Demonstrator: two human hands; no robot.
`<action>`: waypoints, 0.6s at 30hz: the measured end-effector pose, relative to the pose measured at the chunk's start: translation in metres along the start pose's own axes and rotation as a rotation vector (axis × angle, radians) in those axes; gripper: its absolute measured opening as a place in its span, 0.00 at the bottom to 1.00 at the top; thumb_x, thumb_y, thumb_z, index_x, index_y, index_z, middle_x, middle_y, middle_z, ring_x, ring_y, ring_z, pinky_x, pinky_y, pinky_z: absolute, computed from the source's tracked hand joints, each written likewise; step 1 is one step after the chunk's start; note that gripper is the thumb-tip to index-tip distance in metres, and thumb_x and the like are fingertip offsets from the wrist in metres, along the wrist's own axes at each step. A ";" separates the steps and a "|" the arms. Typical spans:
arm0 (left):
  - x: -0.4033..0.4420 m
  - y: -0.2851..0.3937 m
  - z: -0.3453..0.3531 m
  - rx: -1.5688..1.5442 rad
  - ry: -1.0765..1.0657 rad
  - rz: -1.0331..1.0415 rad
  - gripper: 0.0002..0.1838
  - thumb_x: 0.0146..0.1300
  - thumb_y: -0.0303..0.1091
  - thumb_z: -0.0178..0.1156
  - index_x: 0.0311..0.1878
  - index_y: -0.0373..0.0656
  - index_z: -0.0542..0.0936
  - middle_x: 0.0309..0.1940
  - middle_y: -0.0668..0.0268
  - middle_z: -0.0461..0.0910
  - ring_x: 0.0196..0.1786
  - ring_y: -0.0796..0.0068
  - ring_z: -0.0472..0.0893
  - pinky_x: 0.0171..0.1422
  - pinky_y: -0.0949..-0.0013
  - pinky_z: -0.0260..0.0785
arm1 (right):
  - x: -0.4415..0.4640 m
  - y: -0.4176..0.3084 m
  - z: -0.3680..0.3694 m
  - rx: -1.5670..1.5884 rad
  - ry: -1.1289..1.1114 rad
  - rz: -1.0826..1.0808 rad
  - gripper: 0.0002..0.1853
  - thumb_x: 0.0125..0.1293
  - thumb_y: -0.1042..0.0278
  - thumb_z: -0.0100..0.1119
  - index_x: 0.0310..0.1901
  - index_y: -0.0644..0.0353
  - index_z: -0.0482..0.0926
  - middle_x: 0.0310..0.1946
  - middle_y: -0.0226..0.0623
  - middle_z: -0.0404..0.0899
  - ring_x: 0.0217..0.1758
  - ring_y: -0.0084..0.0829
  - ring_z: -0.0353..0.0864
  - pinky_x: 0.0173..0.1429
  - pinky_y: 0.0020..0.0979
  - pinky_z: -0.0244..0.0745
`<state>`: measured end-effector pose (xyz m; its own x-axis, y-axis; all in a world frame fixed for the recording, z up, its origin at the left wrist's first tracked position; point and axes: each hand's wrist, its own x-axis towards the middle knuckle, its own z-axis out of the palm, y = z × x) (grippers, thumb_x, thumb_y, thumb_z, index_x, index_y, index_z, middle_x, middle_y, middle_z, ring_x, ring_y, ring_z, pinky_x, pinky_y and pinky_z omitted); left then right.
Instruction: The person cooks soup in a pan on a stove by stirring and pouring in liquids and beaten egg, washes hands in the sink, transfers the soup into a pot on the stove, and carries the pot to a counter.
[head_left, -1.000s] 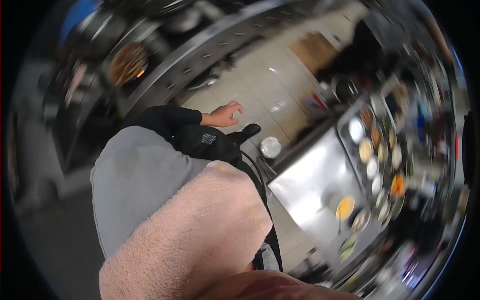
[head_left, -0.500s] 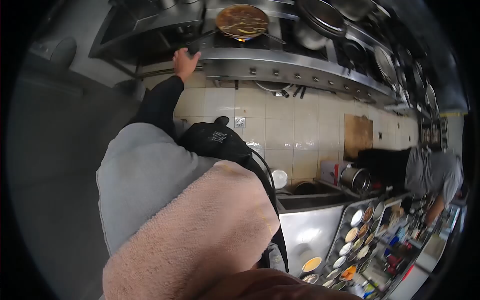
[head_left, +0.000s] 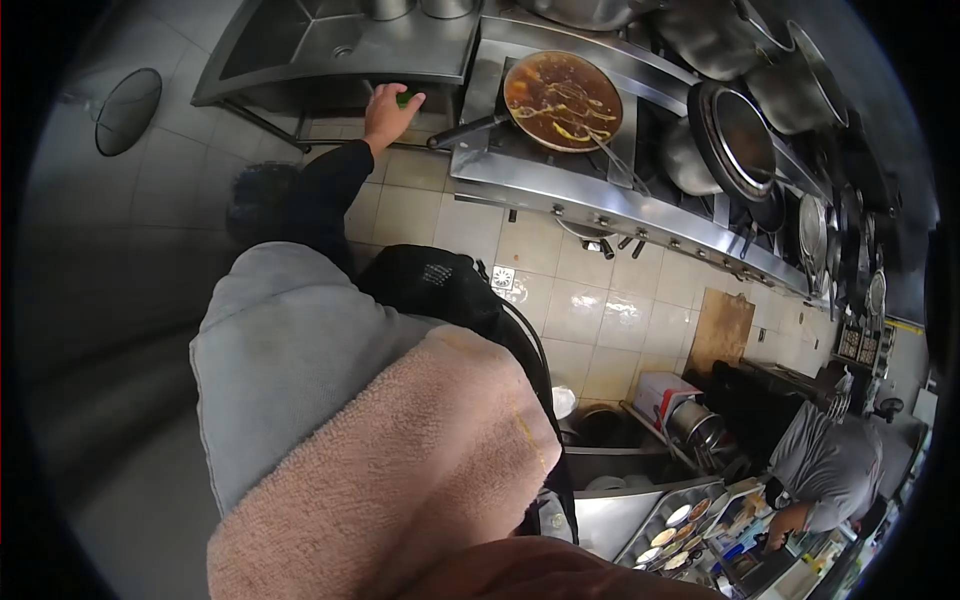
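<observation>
Left hand [head_left: 391, 116] is holding a green item [head_left: 404, 98]; right of it, a pan [head_left: 560, 149] is jutting its handle [head_left: 468, 131] handward, possibly inviting a spill through a sleeve [head_left: 328, 195] knock.

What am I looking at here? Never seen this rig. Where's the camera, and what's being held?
No machine: it's a person in a kitchen, bare-handed. One head-worn camera looks forward and down, so the pink towel in the foreground is close to it. The left hand reaches out beside the sink and seems to hold something green, too hidden to name. The right hand is out of view. On the stove sits a pan of brown stew, a utensil resting in it, with a pot to its right. At lower right, small bowls stand near a co-worker.
</observation>
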<state>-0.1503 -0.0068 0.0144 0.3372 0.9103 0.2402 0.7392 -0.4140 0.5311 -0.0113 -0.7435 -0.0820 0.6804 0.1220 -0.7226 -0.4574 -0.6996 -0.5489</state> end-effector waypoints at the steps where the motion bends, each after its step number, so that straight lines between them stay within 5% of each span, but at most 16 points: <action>1: 0.014 -0.002 0.002 -0.017 -0.030 0.013 0.29 0.62 0.60 0.63 0.53 0.43 0.78 0.53 0.57 0.75 0.58 0.52 0.75 0.61 0.55 0.68 | 0.002 -0.010 0.004 0.007 0.009 -0.007 0.12 0.69 0.62 0.53 0.41 0.65 0.75 0.32 0.39 0.78 0.35 0.33 0.77 0.39 0.34 0.73; 8: 0.064 0.001 0.015 -0.145 -0.194 0.231 0.24 0.62 0.51 0.67 0.52 0.43 0.81 0.51 0.56 0.80 0.53 0.57 0.81 0.56 0.59 0.73 | 0.048 -0.060 0.035 -0.055 0.005 -0.060 0.13 0.72 0.61 0.52 0.40 0.65 0.75 0.32 0.37 0.78 0.34 0.30 0.77 0.38 0.32 0.73; 9: 0.065 0.013 0.010 -0.198 -0.282 0.175 0.24 0.63 0.51 0.65 0.53 0.43 0.81 0.52 0.57 0.80 0.55 0.56 0.80 0.58 0.58 0.72 | 0.058 -0.066 0.039 -0.064 -0.004 -0.077 0.14 0.72 0.61 0.52 0.39 0.65 0.75 0.32 0.37 0.78 0.33 0.30 0.77 0.38 0.31 0.73; 11: 0.074 0.028 0.002 -0.142 -0.332 0.375 0.27 0.64 0.54 0.64 0.57 0.44 0.79 0.58 0.59 0.77 0.60 0.53 0.77 0.63 0.59 0.70 | 0.072 -0.079 0.047 -0.080 -0.009 -0.101 0.14 0.73 0.60 0.52 0.39 0.65 0.75 0.32 0.36 0.78 0.33 0.29 0.76 0.37 0.31 0.73; 18: 0.131 0.040 0.059 -0.135 -0.477 0.666 0.44 0.66 0.62 0.58 0.72 0.33 0.63 0.74 0.47 0.59 0.76 0.47 0.60 0.77 0.56 0.55 | 0.085 -0.156 0.099 -0.098 0.093 -0.235 0.16 0.75 0.59 0.51 0.38 0.65 0.76 0.31 0.34 0.78 0.32 0.26 0.76 0.36 0.29 0.72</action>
<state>-0.0425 0.0955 0.0195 0.9133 0.3631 0.1847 0.2308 -0.8347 0.4999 0.0618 -0.5541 -0.0993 0.8131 0.2267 -0.5361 -0.2267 -0.7250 -0.6504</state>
